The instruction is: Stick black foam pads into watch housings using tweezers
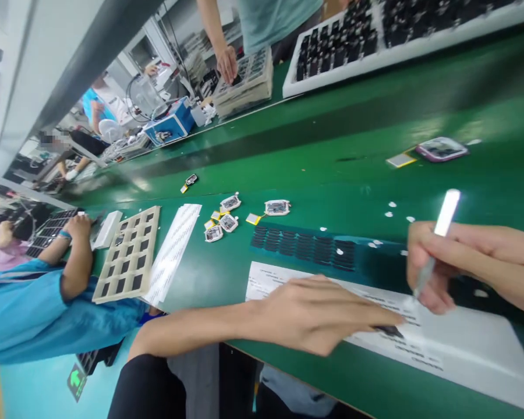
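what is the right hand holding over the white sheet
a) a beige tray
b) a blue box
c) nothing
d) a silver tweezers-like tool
d: the right hand pinches a slim silver tweezers-like tool, its tip down at the white label sheet, while the left hand lies flat on that sheet.

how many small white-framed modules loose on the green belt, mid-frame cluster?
4: one at the top, one below it, one lower left, one off right. None looks hidden.
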